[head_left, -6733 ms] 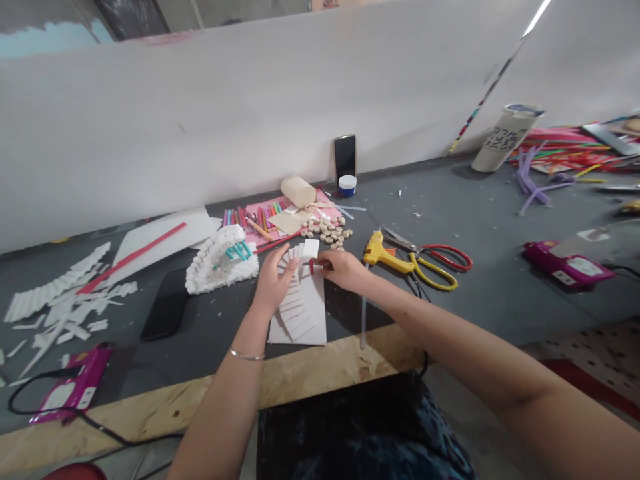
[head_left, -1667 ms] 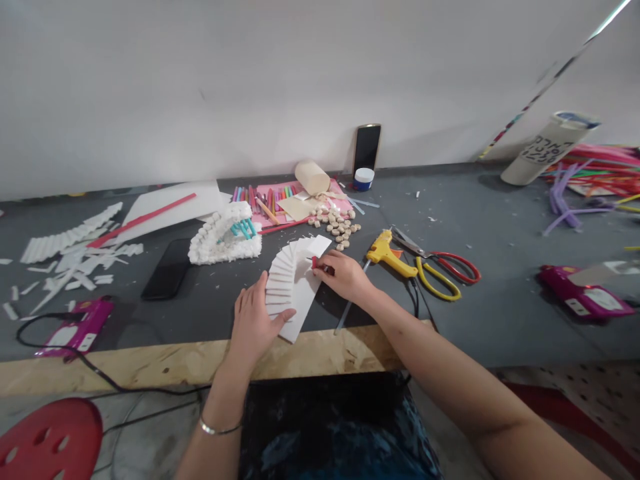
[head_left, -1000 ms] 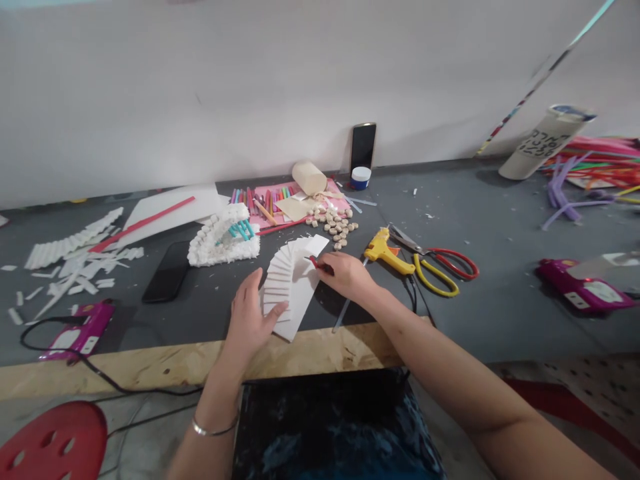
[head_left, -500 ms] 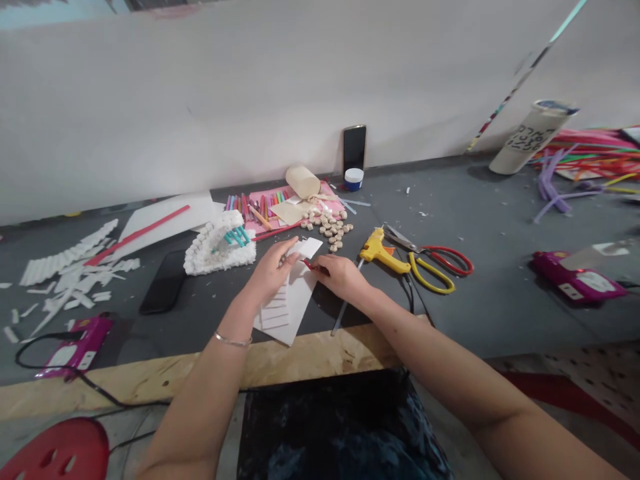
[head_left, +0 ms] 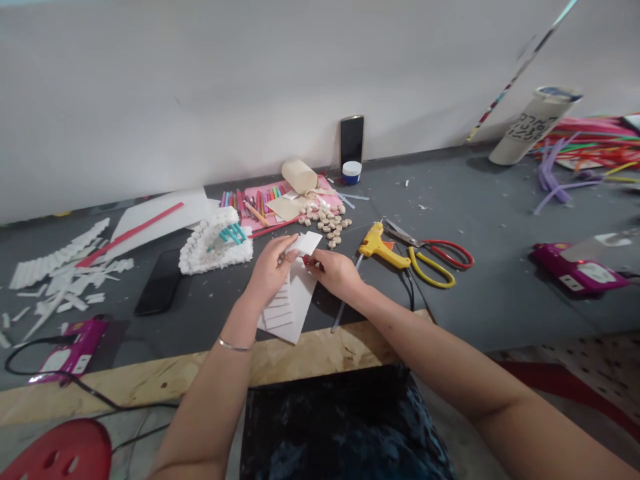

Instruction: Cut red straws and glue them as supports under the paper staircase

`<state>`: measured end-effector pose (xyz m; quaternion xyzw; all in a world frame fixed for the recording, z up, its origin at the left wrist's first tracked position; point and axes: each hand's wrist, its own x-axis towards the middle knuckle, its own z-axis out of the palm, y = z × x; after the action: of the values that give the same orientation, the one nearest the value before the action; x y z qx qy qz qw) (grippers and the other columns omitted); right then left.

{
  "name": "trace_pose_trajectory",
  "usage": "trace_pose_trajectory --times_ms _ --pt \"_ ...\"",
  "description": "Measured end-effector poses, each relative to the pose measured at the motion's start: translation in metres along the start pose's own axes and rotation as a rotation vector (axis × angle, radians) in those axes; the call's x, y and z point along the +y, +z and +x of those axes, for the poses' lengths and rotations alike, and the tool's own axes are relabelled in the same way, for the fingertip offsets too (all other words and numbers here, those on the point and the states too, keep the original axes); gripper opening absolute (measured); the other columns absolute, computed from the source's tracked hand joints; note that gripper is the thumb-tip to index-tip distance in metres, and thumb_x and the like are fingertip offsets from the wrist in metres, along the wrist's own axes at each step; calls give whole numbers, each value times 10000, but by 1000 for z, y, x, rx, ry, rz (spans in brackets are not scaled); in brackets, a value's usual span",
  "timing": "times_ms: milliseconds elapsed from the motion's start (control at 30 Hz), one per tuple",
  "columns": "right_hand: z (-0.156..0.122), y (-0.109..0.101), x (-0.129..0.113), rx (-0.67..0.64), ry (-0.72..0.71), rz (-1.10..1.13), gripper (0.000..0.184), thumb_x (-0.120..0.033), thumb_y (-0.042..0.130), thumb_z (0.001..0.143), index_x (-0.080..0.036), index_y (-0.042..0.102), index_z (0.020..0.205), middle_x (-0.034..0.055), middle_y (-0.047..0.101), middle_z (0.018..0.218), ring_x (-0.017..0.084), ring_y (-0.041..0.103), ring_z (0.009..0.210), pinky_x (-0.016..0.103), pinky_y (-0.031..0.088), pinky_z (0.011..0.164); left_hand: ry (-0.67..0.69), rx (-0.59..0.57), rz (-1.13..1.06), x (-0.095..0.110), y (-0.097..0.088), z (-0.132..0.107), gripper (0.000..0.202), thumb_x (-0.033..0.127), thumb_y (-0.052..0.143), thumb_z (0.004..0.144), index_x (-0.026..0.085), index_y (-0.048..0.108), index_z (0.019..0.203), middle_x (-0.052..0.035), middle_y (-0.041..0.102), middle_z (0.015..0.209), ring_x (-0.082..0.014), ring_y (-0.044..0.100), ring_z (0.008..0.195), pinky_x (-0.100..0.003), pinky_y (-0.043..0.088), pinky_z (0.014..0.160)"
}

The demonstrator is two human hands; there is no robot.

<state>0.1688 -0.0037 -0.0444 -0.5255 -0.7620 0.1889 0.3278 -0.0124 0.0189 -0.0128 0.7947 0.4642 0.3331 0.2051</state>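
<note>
My left hand (head_left: 270,268) pinches a small flat white piece (head_left: 311,243) between thumb and fingers, just above the work surface. Close beside it, my right hand (head_left: 339,275) has its fingers closed on a small red object (head_left: 306,259), mostly hidden, at the lower edge of that piece. Beneath both hands lies a white sheet (head_left: 303,299) with several white strips (head_left: 278,313) laid in rows. To the left of my left hand stands a fluffy white model (head_left: 200,257) with teal sticks (head_left: 233,233).
Right of my hands lie a yellow glue gun (head_left: 383,248) and scissors (head_left: 434,257). Beige pebble-like pieces (head_left: 333,223) lie beyond them. A dark phone (head_left: 159,283), white offcuts (head_left: 65,280) and a purple power box (head_left: 75,350) are at left; another purple box (head_left: 575,270) is at right.
The camera view has shifted slightly. Both hands stay together over the sheet, and the white piece and the red object remain held with only slight movement.
</note>
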Motion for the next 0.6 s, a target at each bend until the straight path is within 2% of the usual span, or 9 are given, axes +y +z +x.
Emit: trace_pose_trajectory --times_ms 400,600 --pt "0 -1 -2 -55 83 -20 116 -226 557 866 -215 630 955 12 704 908 148 613 726 228 360 593 15 20 -17 -3 1 0 485 514 439 939 204 572 1288 -122 574 1315 -215 523 1245 -383 403 1076" --pt "-1 -1 -3 -64 36 -54 117 -232 555 877 -197 655 927 27 645 879 129 571 689 220 352 583 -2 20 1 -2 -4 0 525 528 413 943 193 536 1328 -133 552 1357 -224 503 1276 -381 377 1096"
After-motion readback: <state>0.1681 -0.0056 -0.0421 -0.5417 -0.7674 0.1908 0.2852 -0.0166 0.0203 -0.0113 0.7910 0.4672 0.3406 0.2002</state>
